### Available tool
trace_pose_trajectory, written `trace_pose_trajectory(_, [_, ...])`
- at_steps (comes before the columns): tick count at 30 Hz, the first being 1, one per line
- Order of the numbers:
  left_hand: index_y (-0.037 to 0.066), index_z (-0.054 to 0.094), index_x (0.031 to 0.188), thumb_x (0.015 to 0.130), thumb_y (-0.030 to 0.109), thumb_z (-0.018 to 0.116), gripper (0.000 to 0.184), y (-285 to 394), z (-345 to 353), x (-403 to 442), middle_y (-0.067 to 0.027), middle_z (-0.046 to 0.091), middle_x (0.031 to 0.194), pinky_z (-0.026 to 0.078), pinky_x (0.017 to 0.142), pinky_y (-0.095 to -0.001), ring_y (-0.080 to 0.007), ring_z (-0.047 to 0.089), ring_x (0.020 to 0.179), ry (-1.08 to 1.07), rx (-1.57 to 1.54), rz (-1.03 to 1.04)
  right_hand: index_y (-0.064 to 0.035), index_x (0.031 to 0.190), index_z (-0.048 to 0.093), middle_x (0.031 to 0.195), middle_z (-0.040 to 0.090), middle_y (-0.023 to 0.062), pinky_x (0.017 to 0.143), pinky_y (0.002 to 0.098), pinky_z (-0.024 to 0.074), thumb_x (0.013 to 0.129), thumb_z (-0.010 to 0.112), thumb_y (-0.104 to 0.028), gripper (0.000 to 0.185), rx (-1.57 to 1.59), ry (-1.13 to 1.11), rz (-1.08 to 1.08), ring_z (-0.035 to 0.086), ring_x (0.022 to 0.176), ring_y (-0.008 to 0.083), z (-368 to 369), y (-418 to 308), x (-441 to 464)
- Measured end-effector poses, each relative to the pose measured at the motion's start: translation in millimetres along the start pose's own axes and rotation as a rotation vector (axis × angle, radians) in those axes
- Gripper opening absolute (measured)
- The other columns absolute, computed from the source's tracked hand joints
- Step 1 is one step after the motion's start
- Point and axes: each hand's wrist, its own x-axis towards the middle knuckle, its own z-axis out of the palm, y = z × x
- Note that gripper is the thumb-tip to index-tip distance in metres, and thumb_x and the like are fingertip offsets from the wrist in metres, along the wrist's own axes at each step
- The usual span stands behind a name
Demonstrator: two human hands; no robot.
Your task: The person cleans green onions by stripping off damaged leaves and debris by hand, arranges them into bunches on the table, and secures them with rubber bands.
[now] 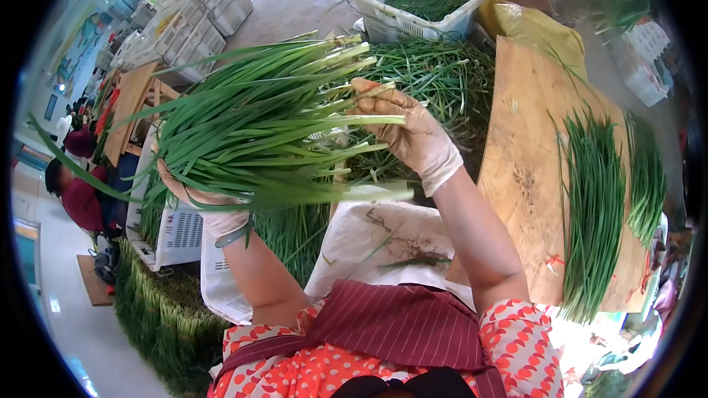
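Observation:
A loose bunch of garlic chives (258, 125) lies across my left hand (214, 210), its green leaves to the left and pale stem ends to the right. The left fingers curl around the leafy part from below, partly hidden by it. My right hand (413, 129), in a soiled whitish glove, is closed at the stem ends, with pale stalks at its fingertips. Both hands are gloved, and a bracelet (234, 236) circles the left wrist. Beneath them is a heap of loose chive leaves and trimmings (435, 77).
At right, a wooden board (520, 177) bears chive bundles (594, 214). A white crate (369, 18) of greens stands ahead. Stacked crates (199, 18) and another crate (181, 225) are on the left, above packed chives (169, 324). Other people (81, 195) work at left and upper right.

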Motion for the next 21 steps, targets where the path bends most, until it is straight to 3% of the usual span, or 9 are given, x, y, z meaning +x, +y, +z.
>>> trace_pose_trajectory(2, [0.008, 0.046, 0.125, 0.089, 0.04, 0.039, 0.049, 0, -6, 1, -0.0135, 0.047, 0.127, 0.041, 0.093, -0.049, -0.0319, 0.049, 0.11, -0.031, -0.087, -0.045, 0.0069, 0.113, 0.052, 0.103, 0.061, 0.0127, 0.083, 0.0256, 0.0485, 0.083, 0.058, -0.005, 0.033, 0.006, -0.018, 0.004, 0.061, 0.092, 0.0176, 4, 6, -2])
trace_pose_trajectory(3, [0.008, 0.047, 0.124, 0.089, 0.039, 0.04, 0.047, -1, -13, 5, -0.013, 0.048, 0.126, 0.042, 0.093, -0.0489, -0.0311, 0.05, 0.11, 0.044, -0.066, -0.007, 0.0067, 0.114, 0.052, 0.102, 0.062, 0.013, 0.081, 0.0252, 0.0486, 0.081, 0.061, -0.007, 0.036, -0.285, -0.123, -0.024, 0.061, 0.09, 0.017, 3, 11, 1])
trace_pose_trajectory(6, [0.009, 0.048, 0.121, 0.09, 0.036, 0.041, 0.043, -8, -25, 7, -0.0118, 0.049, 0.125, 0.042, 0.093, -0.0483, -0.0295, 0.05, 0.111, 0.109, -0.055, 0.053, 0.0062, 0.114, 0.053, 0.1, 0.063, 0.0117, 0.079, 0.0256, 0.0487, 0.081, 0.062, -0.008, 0.038, -0.488, -0.183, -0.021, 0.062, 0.086, 0.0161, 9, 16, 0])
trace_pose_trajectory(8, [0.009, 0.049, 0.12, 0.09, 0.035, 0.042, 0.041, -9, -25, 6, -0.011, 0.05, 0.124, 0.042, 0.093, -0.0479, -0.0287, 0.05, 0.111, 0.101, -0.068, 0.079, 0.0052, 0.108, 0.057, 0.095, 0.064, 0.0112, 0.076, 0.0263, 0.0491, 0.08, 0.063, -0.009, 0.032, -0.375, -0.136, 0.008, 0.063, 0.082, 0.0159, 17, 20, 2])
trace_pose_trajectory(11, [0.012, 0.05, 0.12, 0.09, 0.035, 0.042, 0.039, -6, -16, 2, -0.0104, 0.05, 0.124, 0.041, 0.093, -0.0481, -0.0283, 0.05, 0.111, 0.052, -0.081, 0.065, 0.0055, 0.1, 0.057, 0.084, 0.065, 0.0121, 0.073, 0.0258, 0.0492, 0.082, 0.057, -0.005, 0.021, -0.719, 0.022, 0.054, 0.063, 0.079, 0.0156, 30, 13, -3])
trace_pose_trajectory(15, [0.014, 0.047, 0.124, 0.09, 0.037, 0.04, 0.042, -1, -12, 0, -0.0111, 0.047, 0.127, 0.041, 0.094, -0.0484, -0.0295, 0.049, 0.112, 0.032, -0.046, 0.105, 0.0063, 0.106, 0.053, 0.09, 0.065, 0.0117, 0.07, 0.0264, 0.0502, 0.085, 0.047, -0.004, 0.025, -0.809, 0.129, -0.036, 0.064, 0.073, 0.0169, 18, 7, -17])
trace_pose_trajectory(18, [0.013, 0.044, 0.127, 0.091, 0.038, 0.038, 0.045, -5, -5, -5, -0.0124, 0.045, 0.129, 0.041, 0.095, -0.0485, -0.0305, 0.048, 0.113, 0.123, 0.176, 0.297, -0.0019, 0.097, 0.06, 0.091, 0.065, 0.0081, 0.072, 0.0257, 0.0469, 0.09, 0.052, -0.021, 0.022, -0.956, 0.313, -0.137, 0.06, 0.07, 0.013, -20, -21, -25])
trace_pose_trajectory(19, [0.013, 0.045, 0.127, 0.091, 0.037, 0.038, 0.044, -2, -8, -5, -0.0124, 0.046, 0.129, 0.041, 0.095, -0.0485, -0.0304, 0.048, 0.113, 0.164, 0.268, 0.371, -0.008, 0.089, 0.064, 0.079, 0.065, 0.0035, 0.059, 0.0216, 0.0428, 0.09, 0.052, -0.025, 0.021, -0.913, 0.379, -0.306, 0.055, 0.063, 0.0086, -32, -30, -28])
trace_pose_trajectory(21, [0.012, 0.046, 0.126, 0.091, 0.036, 0.039, 0.044, 6, -23, -2, -0.0126, 0.047, 0.128, 0.041, 0.095, -0.0485, -0.0301, 0.049, 0.112, 0.126, 0.18, 0.321, -0.0075, 0.097, 0.065, 0.085, 0.065, 0.0023, 0.065, 0.0208, 0.0454, 0.088, 0.055, -0.021, 0.019, -0.858, 0.633, -0.398, 0.056, 0.068, 0.0073, -71, -45, -27])
